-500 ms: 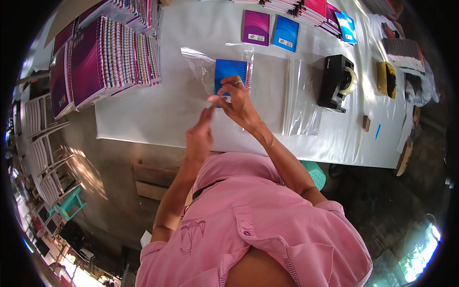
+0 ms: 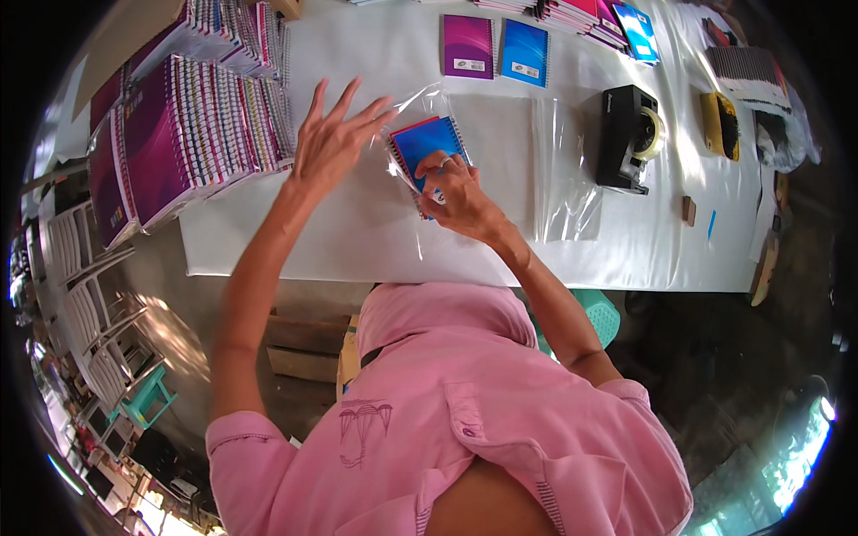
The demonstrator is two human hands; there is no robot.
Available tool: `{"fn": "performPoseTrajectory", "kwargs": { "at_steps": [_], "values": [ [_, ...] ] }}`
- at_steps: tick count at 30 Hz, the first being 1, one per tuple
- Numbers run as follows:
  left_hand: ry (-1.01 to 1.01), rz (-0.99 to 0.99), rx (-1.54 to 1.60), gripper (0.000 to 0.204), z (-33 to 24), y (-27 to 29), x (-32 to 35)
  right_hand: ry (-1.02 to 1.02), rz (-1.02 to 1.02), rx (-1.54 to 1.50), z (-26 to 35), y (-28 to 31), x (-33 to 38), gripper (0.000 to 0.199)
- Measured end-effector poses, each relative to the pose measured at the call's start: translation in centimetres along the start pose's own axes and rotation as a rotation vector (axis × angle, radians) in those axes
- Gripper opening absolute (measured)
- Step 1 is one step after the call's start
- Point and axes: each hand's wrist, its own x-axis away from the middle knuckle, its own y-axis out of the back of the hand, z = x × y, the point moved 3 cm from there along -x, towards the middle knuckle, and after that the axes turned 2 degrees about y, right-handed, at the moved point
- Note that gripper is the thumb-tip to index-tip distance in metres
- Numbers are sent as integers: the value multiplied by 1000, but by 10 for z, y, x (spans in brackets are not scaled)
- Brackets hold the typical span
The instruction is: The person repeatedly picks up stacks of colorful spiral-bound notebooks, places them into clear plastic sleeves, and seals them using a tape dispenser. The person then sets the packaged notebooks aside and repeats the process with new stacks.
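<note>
A small spiral notebook [image 2: 427, 137] with a blue cover lies tilted on the table, on top of a red-covered one [image 2: 399, 131] that shows along its edge. Clear plastic film [image 2: 427, 96] surrounds the pair, seemingly a bag. My right hand [image 2: 465, 201] is on the lower part of the blue notebook, its fingers curled against the cover; exactly what they pinch is partly hidden. Raised to the left of the notebooks, my left hand [image 2: 331, 147] has its fingers spread and holds nothing.
Wrapped notebook stacks [image 2: 210, 125] stand at the left. Flat clear plastic bags [image 2: 565, 170] lie right of the notebooks, beside a black tape dispenser [image 2: 617, 143]. Purple [image 2: 467, 45] and blue [image 2: 525, 52] notebooks lie farther back. A yellow box-shaped object [image 2: 718, 125] sits farther right.
My left hand has moved from beside my right hand up and left, its fingers spreading. The notebooks have turned to a tilt under my right hand, and the red one now shows.
</note>
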Motion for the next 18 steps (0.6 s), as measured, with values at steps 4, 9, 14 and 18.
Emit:
{"fn": "performPoseTrajectory", "kwargs": {
  "at_steps": [4, 9, 14, 18],
  "values": [
    [-49, -18, 72, 56, -28, 41, -36, 52, 20, -72, -14, 4, 3, 8],
    [-277, -39, 217, 41, -42, 14, -31, 72, -42, -187, -11, 11, 2, 8],
    [-259, -135, 185, 39, -45, 1, -31, 180, 18, -182, -4, 28, 2, 13],
    [-239, -132, 192, 41, -43, -7, -35, 182, -42, -216, -14, 38, 5, 23]
  ]
}}
